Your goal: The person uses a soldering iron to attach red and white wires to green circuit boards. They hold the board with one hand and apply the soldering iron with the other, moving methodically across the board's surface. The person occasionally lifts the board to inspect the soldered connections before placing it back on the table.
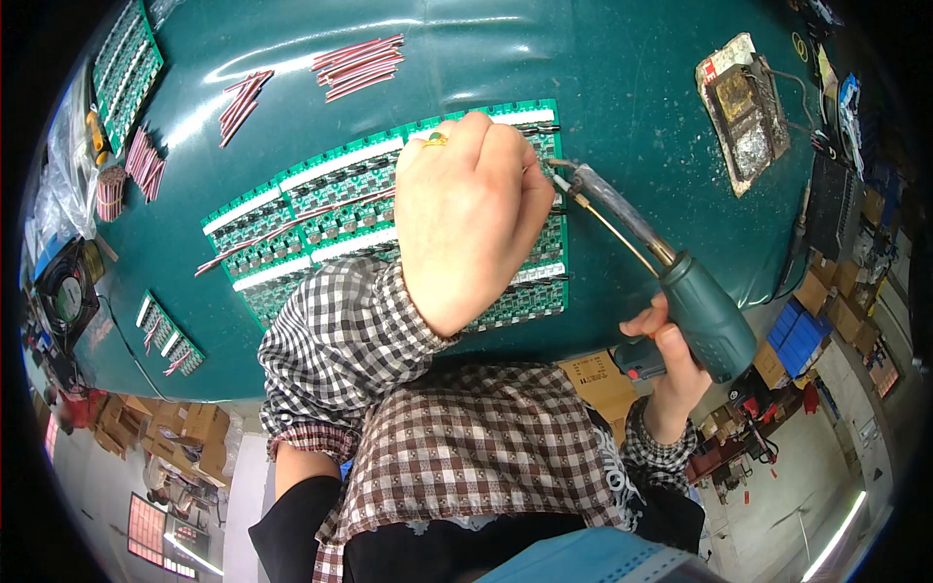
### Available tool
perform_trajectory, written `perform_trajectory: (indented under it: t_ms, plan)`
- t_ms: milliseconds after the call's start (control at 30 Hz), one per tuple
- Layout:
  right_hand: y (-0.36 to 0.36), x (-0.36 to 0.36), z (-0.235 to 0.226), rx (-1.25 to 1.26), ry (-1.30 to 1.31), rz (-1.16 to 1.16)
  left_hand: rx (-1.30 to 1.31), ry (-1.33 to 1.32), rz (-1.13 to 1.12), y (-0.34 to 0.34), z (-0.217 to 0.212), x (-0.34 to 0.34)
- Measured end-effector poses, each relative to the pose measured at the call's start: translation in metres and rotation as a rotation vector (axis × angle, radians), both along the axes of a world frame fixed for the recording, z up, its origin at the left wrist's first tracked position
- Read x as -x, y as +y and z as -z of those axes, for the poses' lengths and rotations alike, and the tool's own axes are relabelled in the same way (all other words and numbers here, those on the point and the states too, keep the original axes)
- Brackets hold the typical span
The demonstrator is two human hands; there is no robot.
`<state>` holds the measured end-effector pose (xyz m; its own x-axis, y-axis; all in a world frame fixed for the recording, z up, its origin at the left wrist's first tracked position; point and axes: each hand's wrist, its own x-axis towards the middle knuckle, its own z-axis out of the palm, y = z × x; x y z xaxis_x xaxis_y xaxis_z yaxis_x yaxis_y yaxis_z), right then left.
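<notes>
My left hand (468, 214) is closed in a pinch above a panel of green circuit boards (335, 182), hiding part of it. A thin red-and-white wire (292, 227) slants across the boards and runs under this hand towards its fingertips; the pinched end is hidden. Lower right, my right hand (680, 367) grips a dark green soldering gun (708, 316) by its handle. The gun's metal tip and thin feed tube point up and left, close beside my left fingertips at the panel's right edge.
Cut red-and-white wires (358, 66) lie in bunches beyond the panel. A soldering iron stand (743, 112) sits at the far right. To the left are a small board strip (170, 333), another board panel (126, 73), a bundle of wires (110, 194) and a fan (66, 296).
</notes>
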<state>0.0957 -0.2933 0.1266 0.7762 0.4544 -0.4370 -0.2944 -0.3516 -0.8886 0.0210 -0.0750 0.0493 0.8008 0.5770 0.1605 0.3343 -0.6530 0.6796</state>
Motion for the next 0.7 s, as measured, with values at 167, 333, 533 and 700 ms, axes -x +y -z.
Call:
perform_trajectory:
  t_ms: [167,333,533,700]
  plan:
    - [-0.0025,0.0002,0.0002,-0.021,0.004,0.011,-0.003,-0.006,0.005,0.0000,0.0004,0.0005]
    - [-0.0022,0.0003,0.0011,-0.016,-0.011,0.011,-0.008,-0.004,-0.002,-0.0005,0.0007,0.0006]
    - [-0.0047,-0.0024,0.0004,-0.025,0.012,0.029,-0.006,-0.003,0.004,-0.0003,-0.0005,0.0010]
    - [0.0031,0.0015,-0.0051,0.003,0.046,0.067,-0.009,0.006,0.000,-0.0013,-0.0014,0.0011]
